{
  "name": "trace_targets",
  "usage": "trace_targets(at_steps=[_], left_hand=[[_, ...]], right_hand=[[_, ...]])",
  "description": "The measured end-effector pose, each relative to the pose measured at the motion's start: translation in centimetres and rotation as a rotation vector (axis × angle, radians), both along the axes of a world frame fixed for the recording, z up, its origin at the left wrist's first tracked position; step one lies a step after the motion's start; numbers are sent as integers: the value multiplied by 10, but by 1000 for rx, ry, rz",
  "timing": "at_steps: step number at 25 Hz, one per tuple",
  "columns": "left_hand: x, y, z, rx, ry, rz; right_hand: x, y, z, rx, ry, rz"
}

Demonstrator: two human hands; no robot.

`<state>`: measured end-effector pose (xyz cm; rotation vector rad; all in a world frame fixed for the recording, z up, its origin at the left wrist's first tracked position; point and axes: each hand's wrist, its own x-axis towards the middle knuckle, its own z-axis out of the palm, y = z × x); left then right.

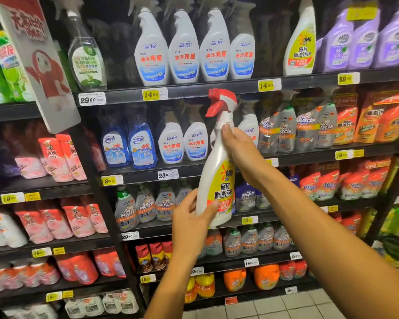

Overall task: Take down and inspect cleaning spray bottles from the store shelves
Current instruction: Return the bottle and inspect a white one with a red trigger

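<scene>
At frame centre we hold a white OMO spray bottle [217, 178] with a red trigger, off the shelves [194, 90]. Our right hand [237, 146] curls round its neck; our left hand [191, 217] pinches its base, fingers bent.

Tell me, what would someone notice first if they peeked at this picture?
Right in the middle, a white plastic spray bottle with a red trigger and yellow label is held up in front of the shelves: the right hand grips its neck and the left hand holds its base. Behind it, a row of white spray bottles with blue labels stands on the top shelf, and a tilted white sign with a red cartoon figure hangs at the upper left.
</scene>
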<state>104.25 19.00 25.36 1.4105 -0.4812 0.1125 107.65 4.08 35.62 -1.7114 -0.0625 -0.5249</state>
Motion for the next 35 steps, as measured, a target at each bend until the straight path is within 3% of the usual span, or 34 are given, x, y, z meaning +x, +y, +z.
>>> trace_targets(at_steps=[2,7,13,18,23,28,35], left_hand=[[-4,-2,-2,18,21,-37],[4,4,-3,-7,199,-431],[2,-3,-8,-18,153,-339],[6,-1,-10,-39,237,-406],[18,2,-1,-89,269,-357],[35,14,4,-121,355,-371],[39,25,14,-333,568,-586]], right_hand=[[0,-1,-3,139,-24,61],[-1,-10,-9,445,-36,313],[-1,-10,-15,505,-13,385],[2,-6,-13,445,-5,299],[0,2,8,160,-17,58],[-3,3,16,92,-39,69],[-12,-14,10,-81,137,271]])
